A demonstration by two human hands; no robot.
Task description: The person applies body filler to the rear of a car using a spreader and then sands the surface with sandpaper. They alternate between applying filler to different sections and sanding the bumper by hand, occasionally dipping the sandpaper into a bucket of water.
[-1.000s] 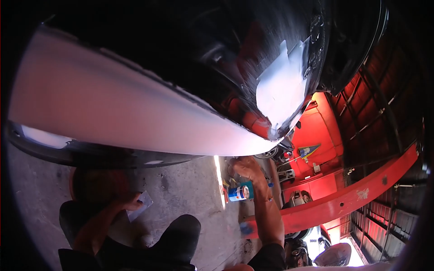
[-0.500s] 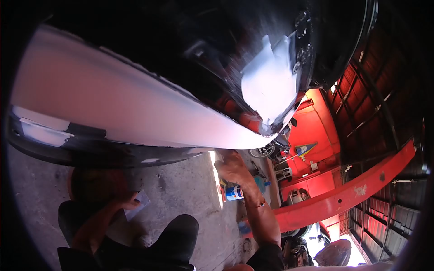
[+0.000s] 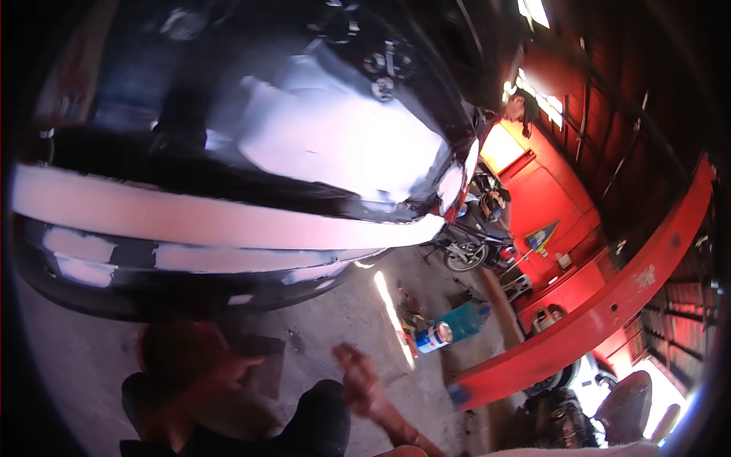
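A car bumper with a pale pink-white band [image 3: 221,225] and dark edges spans the left of the view. Above it, a large white patch [image 3: 343,137] covers part of the black body panel. My left hand [image 3: 236,369] is low, below the bumper, blurred and in shadow, with its fingers closed on a thin square sheet [image 3: 266,369] that looks dark now. My right hand [image 3: 362,385] is below the bumper and apart from it. Its fingers are stretched out and smeared by motion, and nothing shows in them.
On the concrete floor, a blue and white can [image 3: 434,337] lies by a teal container [image 3: 466,321]. A long red beam [image 3: 579,327] crosses the right side. A motorcycle [image 3: 468,251] stands near the red wall [image 3: 548,190]. Another person [image 3: 520,108] is at the far upper right.
My right hand has come off the bumper's lower edge and moved down and left. The sheet at my left hand has turned from pale to dark. My view has shifted, showing more of the white patch.
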